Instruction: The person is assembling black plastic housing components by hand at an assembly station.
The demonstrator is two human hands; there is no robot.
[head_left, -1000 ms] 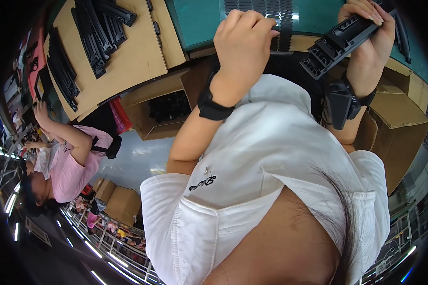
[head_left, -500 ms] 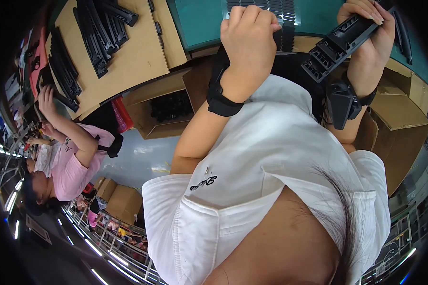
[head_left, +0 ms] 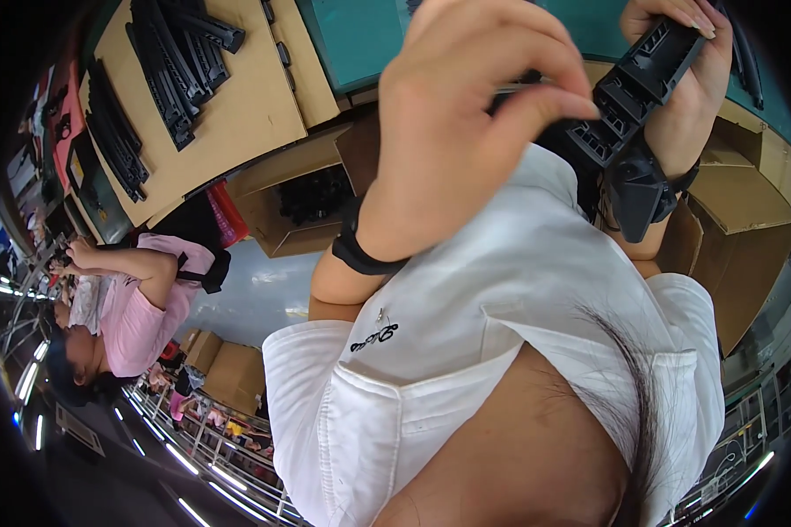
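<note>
My right hand (head_left: 694, 66) is closed around a long black plastic part (head_left: 637, 83) with open, box-like compartments along it. The part slants from upper right down to lower left, and its upper end is hidden by my fingers. My left hand (head_left: 475, 114) is beside the part's lower end, thumb and forefinger brought together in a pinch. Whatever is between those fingertips, if anything, is too small to make out. Each wrist wears a black strap, and a black device (head_left: 637, 198) sits on the right one.
A green work surface (head_left: 351, 44) lies ahead. Several long black strips (head_left: 180, 70) rest on the tan board (head_left: 246, 105) at left. Below it, an open carton (head_left: 281, 241) holds black pieces; another carton (head_left: 747, 228) stands at right. A co-worker in pink (head_left: 145, 307) is at far left.
My left hand has come nearer and right, from over the green surface to the black part's lower end. The right hand keeps its hold. The co-worker's arm has lowered away from the board.
</note>
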